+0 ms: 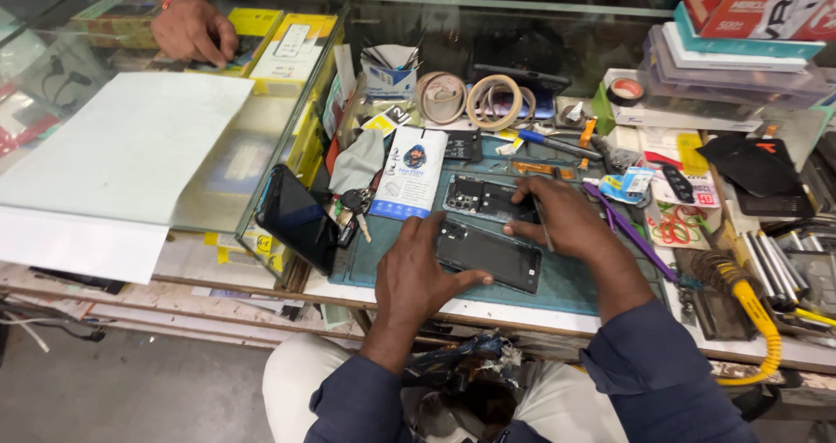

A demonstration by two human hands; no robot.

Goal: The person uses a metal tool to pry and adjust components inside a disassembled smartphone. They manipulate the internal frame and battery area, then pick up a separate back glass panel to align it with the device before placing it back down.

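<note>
Opened phone (488, 253) lies on work mat (566, 282), near centre; left hand (418, 273) rests on its left end, right hand (566, 221) at its far right edge, holding a thin tool (538, 209). Second phone body (479, 197) just beyond it; tape rolls (475, 101) farther back. Leaning phone (296, 218) left of mat, against glass counter (218, 173); another person's hand (193, 29) on the counter, far left.

phone (488, 255): black, flat slab, lying tilted on the green mat near the counter's front edge | back cover (481, 197): dark, camera cutouts showing, lying just behind the phone | tool (539, 216): thin, dark, standing over the phone's top edge
</note>
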